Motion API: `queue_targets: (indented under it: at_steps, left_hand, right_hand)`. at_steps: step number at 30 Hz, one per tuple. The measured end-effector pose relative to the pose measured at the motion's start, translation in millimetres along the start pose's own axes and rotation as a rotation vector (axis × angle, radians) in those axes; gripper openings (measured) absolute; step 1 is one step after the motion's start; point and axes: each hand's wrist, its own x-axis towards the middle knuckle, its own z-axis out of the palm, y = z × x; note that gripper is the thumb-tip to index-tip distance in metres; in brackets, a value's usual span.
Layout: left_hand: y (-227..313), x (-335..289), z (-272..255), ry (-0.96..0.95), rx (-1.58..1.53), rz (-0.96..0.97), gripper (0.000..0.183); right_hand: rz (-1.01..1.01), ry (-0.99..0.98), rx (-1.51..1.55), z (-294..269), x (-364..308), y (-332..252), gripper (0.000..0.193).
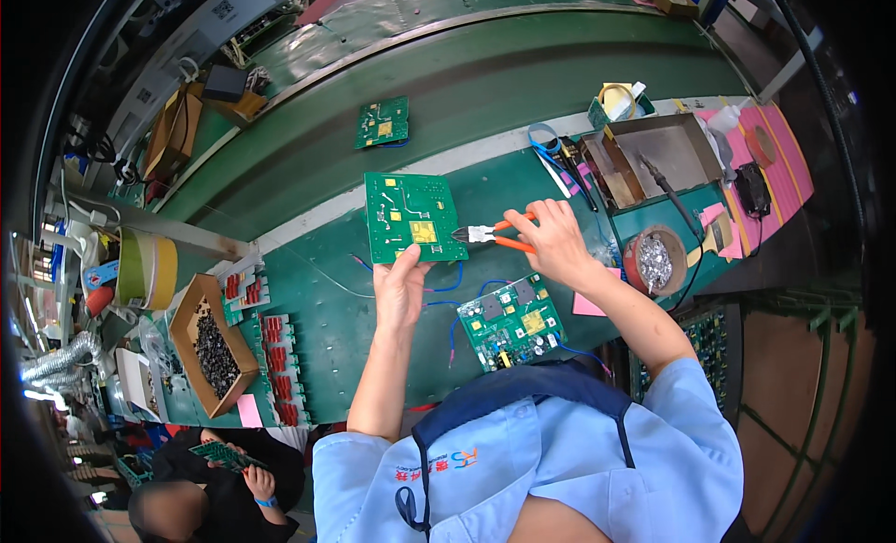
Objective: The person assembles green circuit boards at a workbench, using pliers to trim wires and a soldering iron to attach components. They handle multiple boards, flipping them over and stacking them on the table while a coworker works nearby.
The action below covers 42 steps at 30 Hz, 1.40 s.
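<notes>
My left hand (399, 286) grips the near edge of a green circuit board (387, 235), its thumb on top and its other fingers hidden underneath. The board is held up over the bench with yellow patches facing me, and blue wires trail below it. In my right hand (551, 235) are orange-handled side cutters (481, 233), their jaws at the board's right edge beside a yellow patch. Whether the jaws touch the board I cannot tell. A second circuit board (509, 324), component side up with blue wires, rests on the bench close to my body.
Another board (383, 123) lies on the green conveyor (504, 86) beyond the bench. At right stand a metal tray (663, 156), a soldering iron (665, 184) and a round tub of silvery scraps (656, 263). A cardboard box of black parts (215, 347) sits left; a co-worker (224, 487) handles a board.
</notes>
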Motion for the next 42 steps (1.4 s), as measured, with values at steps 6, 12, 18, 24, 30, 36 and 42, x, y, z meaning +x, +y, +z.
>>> queue_targets:
  at_steps: [6,12,18,24,30,36,42]
  left_hand:
    - [-1.5,-0.2,-3.8,0.009,0.012,-0.010,0.035]
    - [2.2,2.5,-9.1,-0.026,0.025,-0.090,0.040]
    - [9.8,5.0,-0.8,-0.140,1.079,0.233,0.047]
    - [0.3,16.1,1.1,-0.738,1.639,0.769,0.034]
    - [-22.4,36.2,-1.5,-0.673,1.721,0.829,0.041]
    - [-12.5,53.9,-20.1,-0.611,1.624,0.858,0.034]
    - [-3.8,145.9,-50.6,-0.084,1.520,0.563,0.027]
  right_hand:
    - [0.013,-0.139,0.061,-4.4,-0.8,-3.4,0.041]
    - [0.487,-0.372,0.944,11.9,-8.5,-1.5,0.032]
    - [1.052,-0.356,2.141,19.0,-4.0,28.6,0.041]
    - [0.938,-0.231,2.069,3.9,8.5,20.7,0.031]
    - [0.969,-0.117,1.697,31.4,-16.1,48.8,0.038]
    - [1.122,-0.092,1.536,41.1,-29.4,64.3,0.033]
    - [1.163,-0.139,1.423,77.9,-48.1,72.3,0.033]
